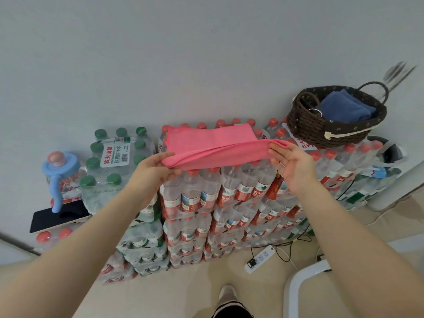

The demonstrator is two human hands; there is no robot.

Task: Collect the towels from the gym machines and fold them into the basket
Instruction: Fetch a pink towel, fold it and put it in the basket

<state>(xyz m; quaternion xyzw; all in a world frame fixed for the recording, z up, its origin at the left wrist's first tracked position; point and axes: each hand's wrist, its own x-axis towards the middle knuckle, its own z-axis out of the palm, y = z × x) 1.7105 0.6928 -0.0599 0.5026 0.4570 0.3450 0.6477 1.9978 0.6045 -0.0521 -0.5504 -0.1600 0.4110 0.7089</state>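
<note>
A pink towel lies spread over the top of stacked red-capped water bottle packs, its near edge lifted and doubled over. My left hand pinches the near-left corner. My right hand pinches the near-right corner between thumb and fingers. A dark brown woven basket with loop handles stands on the bottle packs at the right, behind my right hand. Folded blue towels lie inside it.
Green-capped bottle packs stand to the left, with a blue-lidded jug and a dark phone beside them. A white power strip with cables lies on the floor. A white frame curves at lower right.
</note>
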